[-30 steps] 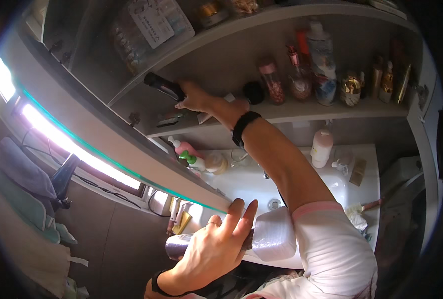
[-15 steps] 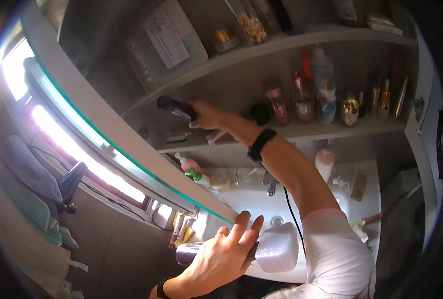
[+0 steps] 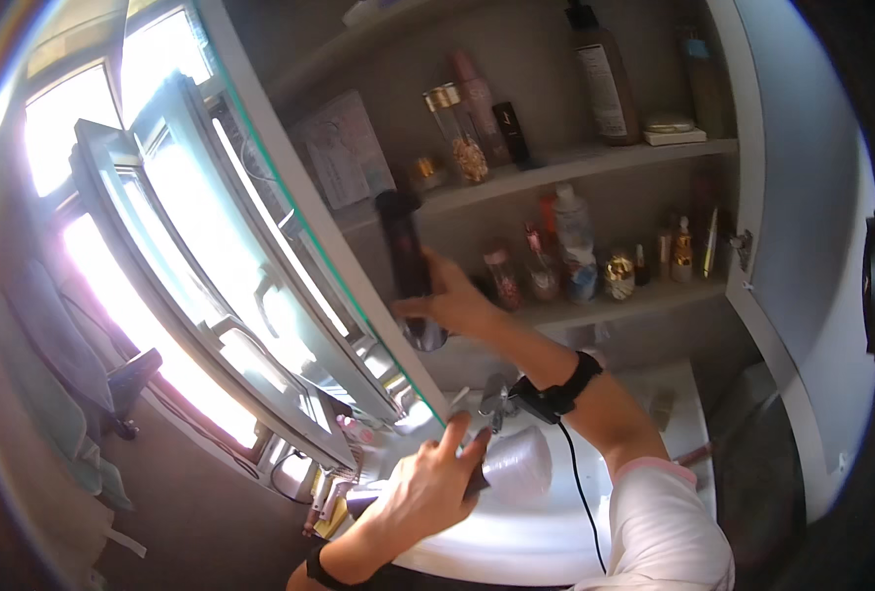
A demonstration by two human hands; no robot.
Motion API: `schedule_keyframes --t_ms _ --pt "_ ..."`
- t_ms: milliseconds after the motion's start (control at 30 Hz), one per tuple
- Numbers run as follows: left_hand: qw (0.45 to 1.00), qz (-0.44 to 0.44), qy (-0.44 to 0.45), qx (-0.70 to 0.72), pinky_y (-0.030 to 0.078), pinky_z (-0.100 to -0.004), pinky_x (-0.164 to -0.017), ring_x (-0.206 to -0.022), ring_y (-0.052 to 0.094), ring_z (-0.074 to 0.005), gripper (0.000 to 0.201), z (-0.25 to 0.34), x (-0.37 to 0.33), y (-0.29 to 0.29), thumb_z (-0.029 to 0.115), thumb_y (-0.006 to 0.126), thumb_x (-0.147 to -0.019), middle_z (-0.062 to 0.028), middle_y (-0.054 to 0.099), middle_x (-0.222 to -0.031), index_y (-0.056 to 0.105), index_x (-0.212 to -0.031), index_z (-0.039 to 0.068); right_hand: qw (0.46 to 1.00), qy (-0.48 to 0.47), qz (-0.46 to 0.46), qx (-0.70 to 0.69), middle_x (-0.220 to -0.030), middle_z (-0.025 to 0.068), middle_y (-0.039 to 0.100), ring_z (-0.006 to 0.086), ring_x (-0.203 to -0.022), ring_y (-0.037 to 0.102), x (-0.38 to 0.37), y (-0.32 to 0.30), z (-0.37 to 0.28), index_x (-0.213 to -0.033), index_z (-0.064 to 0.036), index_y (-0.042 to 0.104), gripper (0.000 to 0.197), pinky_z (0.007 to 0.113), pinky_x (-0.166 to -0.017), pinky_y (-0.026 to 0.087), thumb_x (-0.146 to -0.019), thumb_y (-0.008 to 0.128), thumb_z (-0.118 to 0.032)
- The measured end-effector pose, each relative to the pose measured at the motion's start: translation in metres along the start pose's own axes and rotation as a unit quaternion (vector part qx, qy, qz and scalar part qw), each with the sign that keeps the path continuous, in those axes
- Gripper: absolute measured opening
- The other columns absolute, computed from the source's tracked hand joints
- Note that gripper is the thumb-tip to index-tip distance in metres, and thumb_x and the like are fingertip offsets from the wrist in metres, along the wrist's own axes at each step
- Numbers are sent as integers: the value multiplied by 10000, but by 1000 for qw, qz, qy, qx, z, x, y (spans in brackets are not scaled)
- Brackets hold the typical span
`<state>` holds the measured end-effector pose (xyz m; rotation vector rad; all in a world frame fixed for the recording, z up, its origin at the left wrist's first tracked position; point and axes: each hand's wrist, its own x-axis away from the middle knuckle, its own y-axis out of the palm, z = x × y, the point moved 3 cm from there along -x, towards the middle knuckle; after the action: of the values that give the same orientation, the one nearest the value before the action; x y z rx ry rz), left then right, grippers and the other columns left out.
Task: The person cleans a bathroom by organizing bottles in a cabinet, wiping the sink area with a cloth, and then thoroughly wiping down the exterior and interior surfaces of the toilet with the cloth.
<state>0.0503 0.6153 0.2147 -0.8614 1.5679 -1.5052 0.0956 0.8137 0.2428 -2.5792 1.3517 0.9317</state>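
Note:
My right hand (image 3: 454, 298) reaches up to the open wall cabinet, closed round a dark cylindrical bottle (image 3: 404, 246) with a clear, shiny lower end. The bottle stands nearly upright in front of the left end of the shelves, close beside the mirrored door (image 3: 334, 266). Lower down, my left hand (image 3: 422, 502) is wrapped over a dark-handled object with a bulky, whitish translucent head (image 3: 518, 465); I cannot make out its kind. That object is held above the washbasin (image 3: 555, 532). The left fingertips are by the door's lower edge; whether they touch it I cannot tell.
Bottles and jars, such as a clear tall bottle (image 3: 575, 241) and a brown pump bottle (image 3: 605, 79), line the shelves. A second cabinet door (image 3: 802, 246) hangs open at right. Below is a tap (image 3: 496, 399); a black cable (image 3: 580, 483) trails from my right wristband.
My right hand has brought the dark bottle from a slanted pose inside the lower shelf to nearly upright at the shelf front. The view has shifted; my left hand still holds its object.

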Motion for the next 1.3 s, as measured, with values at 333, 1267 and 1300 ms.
schedule_keyframes --t_ms 333,1267,1300 --pt "992 85 93 -9 502 -400 -622 -688 588 -335 397 -13 -70 4 124 663 -553 -186 382 -1039 572 -920 3 933 -133 303 139 -938 72 520 121 -887 492 163 -50 -81 -1053 8 437 412 251 -826 376 -684 609 74" --pt "885 252 162 356 451 -397 -725 -830 540 -382 389 -22 -28 22 129 661 -567 -196 489 -960 566 -910 -26 889 -202 267 312 -867 108 500 167 -705 547 134 -58 -243 -970 12 326 375 308 -647 459 -774 616 -120" --pt "873 269 141 381 454 -390 -724 -822 544 -377 381 -25 -13 23 120 656 -561 -201 494 -957 571 -905 -21 879 -217 266 333 -859 114 497 167 -700 544 109 -63 -250 -956 7 310 394 304 -645 458 -767 626 -133"
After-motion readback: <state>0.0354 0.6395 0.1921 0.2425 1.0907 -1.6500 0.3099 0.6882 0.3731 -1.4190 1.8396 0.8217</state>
